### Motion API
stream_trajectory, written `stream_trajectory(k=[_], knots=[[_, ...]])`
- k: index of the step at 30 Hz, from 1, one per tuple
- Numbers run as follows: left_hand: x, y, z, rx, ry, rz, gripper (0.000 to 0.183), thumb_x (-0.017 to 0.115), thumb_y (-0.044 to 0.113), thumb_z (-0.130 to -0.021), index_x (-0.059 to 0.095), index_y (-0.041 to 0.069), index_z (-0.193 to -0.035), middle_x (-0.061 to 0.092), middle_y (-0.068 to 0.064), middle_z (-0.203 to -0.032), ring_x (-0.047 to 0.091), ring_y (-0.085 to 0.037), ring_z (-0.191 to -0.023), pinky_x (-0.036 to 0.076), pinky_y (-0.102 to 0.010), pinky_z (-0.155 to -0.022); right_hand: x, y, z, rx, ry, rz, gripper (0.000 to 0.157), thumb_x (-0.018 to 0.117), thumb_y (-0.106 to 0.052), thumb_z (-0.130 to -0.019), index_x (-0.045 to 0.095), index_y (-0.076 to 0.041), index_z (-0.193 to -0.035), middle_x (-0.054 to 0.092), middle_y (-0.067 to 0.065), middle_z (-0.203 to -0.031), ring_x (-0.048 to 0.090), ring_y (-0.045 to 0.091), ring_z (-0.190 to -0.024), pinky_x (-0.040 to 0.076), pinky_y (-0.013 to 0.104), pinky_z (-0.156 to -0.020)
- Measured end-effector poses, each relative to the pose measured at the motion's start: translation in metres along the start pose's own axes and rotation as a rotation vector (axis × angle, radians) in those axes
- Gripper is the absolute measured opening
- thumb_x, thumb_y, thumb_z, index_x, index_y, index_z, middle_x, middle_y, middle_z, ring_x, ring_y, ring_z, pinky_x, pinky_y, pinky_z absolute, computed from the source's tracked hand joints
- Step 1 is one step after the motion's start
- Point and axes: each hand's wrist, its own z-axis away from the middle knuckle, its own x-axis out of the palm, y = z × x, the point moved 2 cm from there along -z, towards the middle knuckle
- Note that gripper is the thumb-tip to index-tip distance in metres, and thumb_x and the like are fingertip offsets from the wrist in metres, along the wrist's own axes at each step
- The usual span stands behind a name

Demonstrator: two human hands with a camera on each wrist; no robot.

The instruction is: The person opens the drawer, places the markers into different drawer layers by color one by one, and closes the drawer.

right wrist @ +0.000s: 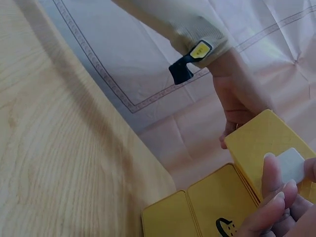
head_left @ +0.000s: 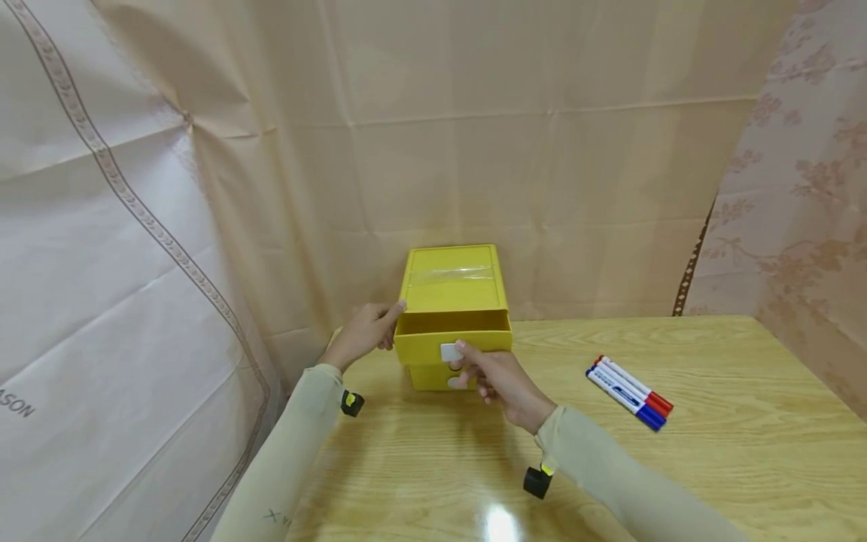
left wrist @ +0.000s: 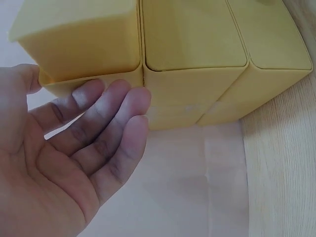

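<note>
A yellow drawer box (head_left: 452,290) stands against the curtain at the back of the table, with clear tape across its top. Its top drawer (head_left: 418,349) is pulled partly out; the lower ones look closed in the left wrist view. My right hand (head_left: 504,380) pinches the white handle (right wrist: 292,165) of that drawer between thumb and fingers. At the box's left side is my left hand (head_left: 362,333), its thumb at the top edge. Its loosely bent fingers (left wrist: 111,106) lie along the side wall. From the head view I cannot see inside the drawer well.
Several red and blue capped markers (head_left: 626,391) lie side by side on the wooden table (head_left: 731,384), right of the box. A beige curtain (head_left: 542,165) hangs close behind. White cloth (head_left: 135,339) hangs at the left, a floral one (head_left: 806,226) at the right.
</note>
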Motion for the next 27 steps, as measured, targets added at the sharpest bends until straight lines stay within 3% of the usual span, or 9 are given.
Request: stream_trajectory(k=[5, 12, 20, 27], knots=[[0.000, 0.001, 0.000, -0.007, 0.001, 0.003, 0.063, 0.040, 0.059, -0.107, 0.062, 0.010, -0.076, 0.068, -0.014, -0.074, 0.069, -0.035, -0.072, 0.057, -0.045, -0.070, 0.000, -0.002, -0.005, 0.002, 0.013, -0.001, 0.067, 0.066, -0.062, -0.093, 0.073, 0.001, -0.114, 0.070, 0.006, -0.082, 0.041, 0.009, -0.055, 0.035, 0.020, -0.049], [0.000, 0.002, 0.000, 0.010, 0.020, -0.033, 0.062, 0.038, 0.058, -0.108, 0.064, 0.010, -0.077, 0.071, -0.008, -0.077, 0.067, -0.024, -0.068, 0.058, -0.046, -0.072, -0.002, -0.003, -0.014, 0.000, 0.033, -0.020, 0.066, 0.066, -0.061, -0.094, 0.073, 0.002, -0.114, 0.070, 0.004, -0.081, 0.041, 0.009, -0.055, 0.034, 0.020, -0.049], [0.000, 0.003, 0.000, 0.014, 0.035, -0.047, 0.063, 0.039, 0.057, -0.108, 0.066, 0.008, -0.079, 0.070, -0.004, -0.075, 0.067, -0.024, -0.069, 0.056, -0.040, -0.069, -0.003, -0.006, -0.021, 0.005, 0.053, -0.025, 0.064, 0.067, -0.060, -0.093, 0.074, 0.000, -0.116, 0.072, 0.003, -0.085, 0.042, 0.009, -0.056, 0.035, 0.021, -0.051], [0.002, 0.003, 0.000, -0.006, 0.017, -0.009, 0.061, 0.040, 0.056, -0.108, 0.067, 0.009, -0.082, 0.070, -0.005, -0.076, 0.068, -0.027, -0.071, 0.058, -0.049, -0.075, -0.003, -0.006, -0.025, 0.008, 0.061, -0.028, 0.064, 0.067, -0.060, -0.093, 0.075, -0.001, -0.116, 0.070, 0.001, -0.080, 0.042, 0.009, -0.056, 0.035, 0.021, -0.051]])
